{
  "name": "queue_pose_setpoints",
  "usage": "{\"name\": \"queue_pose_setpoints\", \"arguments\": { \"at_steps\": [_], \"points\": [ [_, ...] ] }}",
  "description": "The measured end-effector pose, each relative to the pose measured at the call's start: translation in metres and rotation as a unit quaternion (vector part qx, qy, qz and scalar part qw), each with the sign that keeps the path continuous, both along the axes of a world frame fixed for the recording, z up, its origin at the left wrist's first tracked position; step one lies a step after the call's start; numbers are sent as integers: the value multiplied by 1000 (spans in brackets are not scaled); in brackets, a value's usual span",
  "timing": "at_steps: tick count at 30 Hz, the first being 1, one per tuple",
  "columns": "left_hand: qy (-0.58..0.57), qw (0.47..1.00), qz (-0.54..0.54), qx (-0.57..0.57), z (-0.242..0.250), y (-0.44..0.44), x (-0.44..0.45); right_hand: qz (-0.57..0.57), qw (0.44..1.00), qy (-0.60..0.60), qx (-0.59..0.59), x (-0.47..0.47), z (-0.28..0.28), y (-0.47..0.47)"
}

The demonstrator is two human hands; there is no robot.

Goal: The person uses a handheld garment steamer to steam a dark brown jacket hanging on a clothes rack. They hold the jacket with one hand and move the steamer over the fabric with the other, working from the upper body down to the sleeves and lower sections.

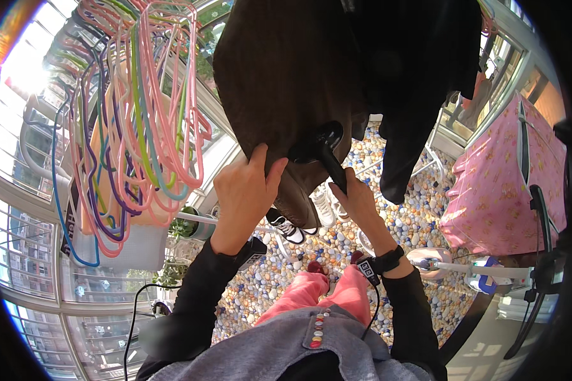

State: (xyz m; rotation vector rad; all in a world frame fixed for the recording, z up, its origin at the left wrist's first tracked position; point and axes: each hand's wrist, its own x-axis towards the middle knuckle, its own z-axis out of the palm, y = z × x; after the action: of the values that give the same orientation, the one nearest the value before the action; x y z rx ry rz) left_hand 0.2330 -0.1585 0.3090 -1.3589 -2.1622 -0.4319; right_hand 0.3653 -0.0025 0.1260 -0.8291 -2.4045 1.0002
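A dark brown garment [286,71] hangs in front of me, its lower part reaching down between my hands. My left hand [249,195] is at the garment's left edge, thumb and forefinger pinching the cloth. The handle of a black handheld appliance [331,143], perhaps a garment steamer or hair dryer, is in my right hand [357,197]. Its broad round head lies against or close to the cloth; which of the two, I cannot tell. To the right of the brown garment hangs a black garment [414,81].
Many coloured clothes hangers [143,105] hang at the left by the windows. White sneakers [321,207] and a black-and-white sneaker [286,228] stand below the garment. A pink patterned fabric cover [495,190] is at the right. A potted plant [190,226] stands left of my left wrist.
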Motion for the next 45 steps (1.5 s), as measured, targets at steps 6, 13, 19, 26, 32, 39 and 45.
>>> {"name": "queue_pose_setpoints", "arguments": {
  "at_steps": [6, 13, 19, 26, 32, 39, 45],
  "points": [
    [-33, 994, 42, 99, -9, -18, -12, 17, 997, 72, -17, -3, 33, 28],
    [-43, 981, 54, 182, -31, -22, -16, 80, 973, 212, -50, -20, 119, 43],
    [-41, 981, 53, 179, -37, -26, -13, 99, 988, 121, -11, -35, 67, 56],
    [20, 989, 88, 115, -33, -37, -10, 105, 994, 16, -22, -31, -20, 64],
    [37, 989, 121, 75, -23, -37, -6, 122, 983, 127, -50, -35, 56, 86],
    [20, 985, 128, 118, -16, -46, 8, 180, 935, 286, -111, -42, 191, 101],
    [23, 982, 118, 143, -10, -47, 16, 193, 943, 228, -144, -40, 191, 100]
  ]
}}
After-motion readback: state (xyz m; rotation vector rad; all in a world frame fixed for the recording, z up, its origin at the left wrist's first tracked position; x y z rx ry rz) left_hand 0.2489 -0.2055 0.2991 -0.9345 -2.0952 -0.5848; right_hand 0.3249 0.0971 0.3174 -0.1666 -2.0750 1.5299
